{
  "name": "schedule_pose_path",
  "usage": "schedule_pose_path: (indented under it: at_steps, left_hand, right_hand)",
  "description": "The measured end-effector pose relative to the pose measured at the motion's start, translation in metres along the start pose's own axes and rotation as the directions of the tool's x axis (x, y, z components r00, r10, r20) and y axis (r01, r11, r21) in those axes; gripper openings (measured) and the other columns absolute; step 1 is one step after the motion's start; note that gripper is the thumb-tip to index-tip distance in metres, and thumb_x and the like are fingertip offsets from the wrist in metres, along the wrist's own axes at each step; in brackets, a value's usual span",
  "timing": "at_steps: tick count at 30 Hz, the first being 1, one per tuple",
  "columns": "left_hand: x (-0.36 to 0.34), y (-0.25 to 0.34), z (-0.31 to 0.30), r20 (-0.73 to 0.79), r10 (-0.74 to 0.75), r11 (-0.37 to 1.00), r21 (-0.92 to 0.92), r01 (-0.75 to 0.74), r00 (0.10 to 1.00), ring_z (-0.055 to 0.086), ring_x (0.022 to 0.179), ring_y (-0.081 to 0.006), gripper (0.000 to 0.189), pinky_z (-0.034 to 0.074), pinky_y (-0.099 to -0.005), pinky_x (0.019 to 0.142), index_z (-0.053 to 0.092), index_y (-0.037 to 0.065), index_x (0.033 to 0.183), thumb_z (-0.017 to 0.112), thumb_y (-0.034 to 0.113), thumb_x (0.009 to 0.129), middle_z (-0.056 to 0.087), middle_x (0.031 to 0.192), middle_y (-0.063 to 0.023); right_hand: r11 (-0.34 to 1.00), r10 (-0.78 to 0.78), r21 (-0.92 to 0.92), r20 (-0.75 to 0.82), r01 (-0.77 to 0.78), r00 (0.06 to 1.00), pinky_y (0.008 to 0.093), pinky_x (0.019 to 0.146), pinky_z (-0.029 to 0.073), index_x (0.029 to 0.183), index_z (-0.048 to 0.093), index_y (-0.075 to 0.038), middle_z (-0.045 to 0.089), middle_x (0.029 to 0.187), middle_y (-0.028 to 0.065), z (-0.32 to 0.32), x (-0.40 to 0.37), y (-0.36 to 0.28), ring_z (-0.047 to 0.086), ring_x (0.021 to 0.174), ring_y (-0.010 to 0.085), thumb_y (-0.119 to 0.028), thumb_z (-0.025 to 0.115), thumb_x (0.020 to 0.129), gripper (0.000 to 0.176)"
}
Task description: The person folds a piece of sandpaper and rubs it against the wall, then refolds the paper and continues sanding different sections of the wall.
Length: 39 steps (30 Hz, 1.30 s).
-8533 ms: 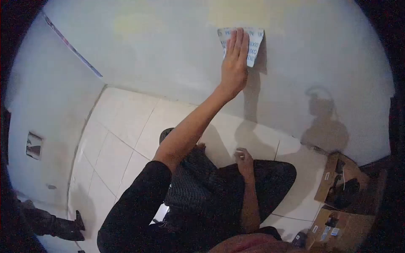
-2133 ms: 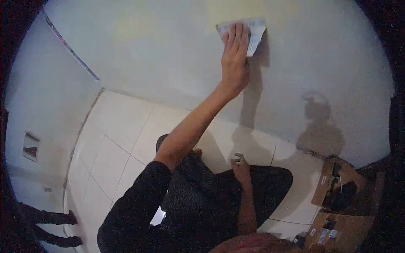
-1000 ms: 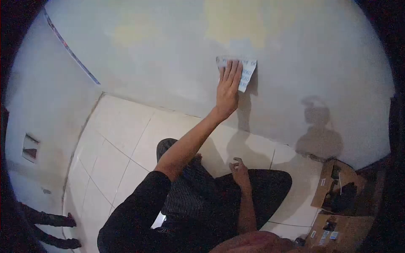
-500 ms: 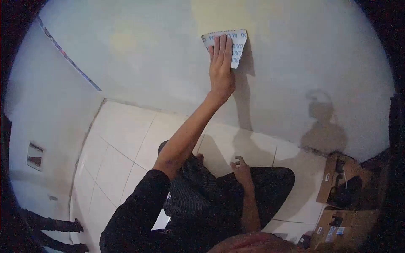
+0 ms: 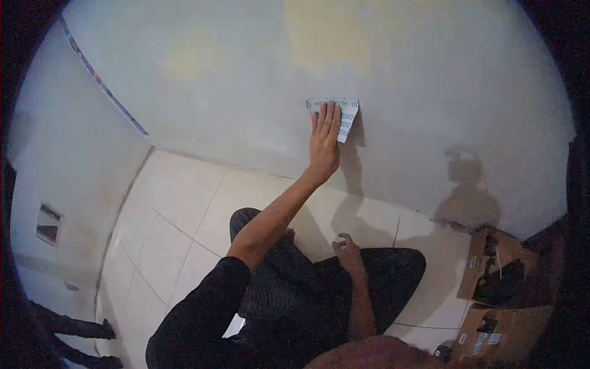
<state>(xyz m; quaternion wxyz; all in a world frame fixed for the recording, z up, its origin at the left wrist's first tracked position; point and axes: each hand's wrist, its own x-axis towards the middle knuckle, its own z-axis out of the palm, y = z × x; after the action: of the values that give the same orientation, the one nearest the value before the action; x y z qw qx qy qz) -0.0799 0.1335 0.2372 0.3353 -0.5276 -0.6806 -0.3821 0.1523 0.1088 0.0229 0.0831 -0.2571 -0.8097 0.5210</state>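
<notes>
Wall: pale and upright, fills the upper half of the view and meets the floor along its lower edge
Floor: light tiles with dark joints, running from the wall's lower edge down to the person
Patch: yellowish area near the wall's top edge, directly above the sheet
Boxes: two open brown cardboard boxes on the floor at the right corner, close to the wall, with dark items inside
Trousers: dark, the knee bent over the floor tiles
Sheet: white paper with blue print, flat against the wall at mid-height, well above the floor edge
Left hand: arm stretched out, palm and straight fingers pressed flat on the sheet and pinning it to the wall, not wrapped around it
Right hand: rests on the knee, fingers loosely curled; whether it holds anything cannot be told
</notes>
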Motion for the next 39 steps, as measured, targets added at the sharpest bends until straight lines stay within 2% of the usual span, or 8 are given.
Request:
schedule_pose_path:
  at_steps: [5, 8, 11, 16, 20, 25, 38, 39]
  left_hand:
    - [0.050, -0.001, -0.005, -0.149, 0.106, 0.992, 0.083, -0.094, 0.983, 0.024, 0.141, -0.0383, 0.064, 0.014, -0.0567, 0.113, 0.033, -0.004, 0.142, 0.040, -0.009, 0.079, 0.031, 0.148, -0.0232]
    - [0.084, 0.008, -0.022, -0.184, 0.133, 0.989, 0.086, -0.119, 0.974, 0.025, 0.141, -0.0370, 0.062, 0.015, -0.0557, 0.114, 0.035, -0.004, 0.141, 0.039, -0.009, 0.079, 0.032, 0.148, -0.0222]
    - [0.066, 0.002, -0.017, -0.133, 0.120, 0.990, 0.093, -0.108, 0.984, 0.023, 0.141, -0.0358, 0.069, 0.013, -0.0555, 0.114, 0.032, -0.002, 0.143, 0.035, -0.012, 0.075, 0.030, 0.149, -0.0215]
    - [0.015, -0.003, -0.004, 0.004, 0.058, 0.995, 0.085, -0.059, 0.998, 0.019, 0.143, -0.0370, 0.064, 0.010, -0.0567, 0.114, 0.029, -0.002, 0.145, 0.034, -0.009, 0.081, 0.025, 0.152, -0.0216]
    - [0.015, 0.000, -0.002, 0.001, 0.019, 0.997, 0.079, -0.019, 1.000, 0.019, 0.143, -0.0371, 0.065, 0.010, -0.0569, 0.114, 0.028, -0.001, 0.145, 0.034, -0.010, 0.081, 0.024, 0.152, -0.0226]
    - [0.072, 0.007, -0.017, -0.153, 0.110, 0.994, 0.046, -0.104, 0.982, 0.018, 0.142, -0.0385, 0.068, 0.012, -0.0552, 0.114, 0.030, -0.001, 0.144, 0.035, -0.013, 0.078, 0.027, 0.150, -0.0243]
    - [0.020, 0.011, -0.008, -0.015, 0.031, 0.998, 0.050, -0.030, 0.999, 0.020, 0.141, -0.0386, 0.070, 0.014, -0.0552, 0.114, 0.030, -0.003, 0.144, 0.037, -0.012, 0.074, 0.027, 0.150, -0.0227]
    - [0.016, 0.014, -0.007, 0.010, 0.014, 0.997, 0.072, -0.015, 1.000, 0.021, 0.141, -0.0387, 0.069, 0.015, -0.0547, 0.114, 0.028, -0.004, 0.144, 0.037, -0.012, 0.076, 0.026, 0.151, -0.0232]
  right_hand:
    - [0.997, 0.070, 0.034, 0.053, -0.072, 0.996, 0.0432, 0.079, 0.050, 0.124, 0.048, -0.004, 0.066, 0.103, 0.0193, -0.002, 0.000, -0.003, 0.066, 0.087, 0.0339, -0.028, 0.061, 0.091, 0.043]
    - [0.999, 0.024, 0.028, 0.037, -0.025, 0.999, 0.0468, 0.083, 0.048, 0.123, 0.047, -0.005, 0.066, 0.093, 0.0188, -0.004, 0.000, -0.008, 0.064, 0.089, 0.0370, -0.028, 0.063, 0.088, 0.044]
    - [0.994, 0.093, 0.057, 0.014, -0.093, 0.996, 0.0471, 0.084, 0.048, 0.125, 0.046, -0.005, 0.066, 0.094, 0.0194, -0.003, -0.002, -0.013, 0.064, 0.090, 0.0378, -0.027, 0.063, 0.088, 0.046]
    - [0.995, 0.096, 0.000, 0.052, -0.096, 0.994, 0.0473, 0.083, 0.050, 0.128, 0.045, -0.004, 0.066, 0.097, 0.0215, -0.006, -0.003, -0.017, 0.064, 0.092, 0.0390, -0.027, 0.063, 0.089, 0.049]
    - [0.998, 0.053, -0.033, 0.051, -0.051, 0.997, 0.0465, 0.081, 0.049, 0.127, 0.045, -0.002, 0.066, 0.096, 0.0213, -0.006, -0.002, -0.012, 0.064, 0.090, 0.0392, -0.027, 0.062, 0.089, 0.048]
    - [0.998, -0.022, -0.059, 0.056, 0.026, 0.998, 0.0450, 0.083, 0.049, 0.131, 0.041, 0.000, 0.066, 0.096, 0.0203, -0.006, -0.002, -0.006, 0.065, 0.089, 0.0352, -0.029, 0.061, 0.090, 0.054]
    - [0.999, 0.044, -0.015, 0.038, -0.043, 0.998, 0.0441, 0.079, 0.051, 0.130, 0.041, 0.000, 0.066, 0.095, 0.0211, -0.002, 0.000, -0.004, 0.066, 0.084, 0.0351, -0.025, 0.063, 0.089, 0.053]
    - [0.998, 0.044, -0.037, 0.059, -0.042, 0.997, 0.0468, 0.083, 0.049, 0.131, 0.038, -0.002, 0.066, 0.096, 0.0220, 0.002, 0.002, 0.004, 0.063, 0.091, 0.0389, -0.029, 0.062, 0.089, 0.055]
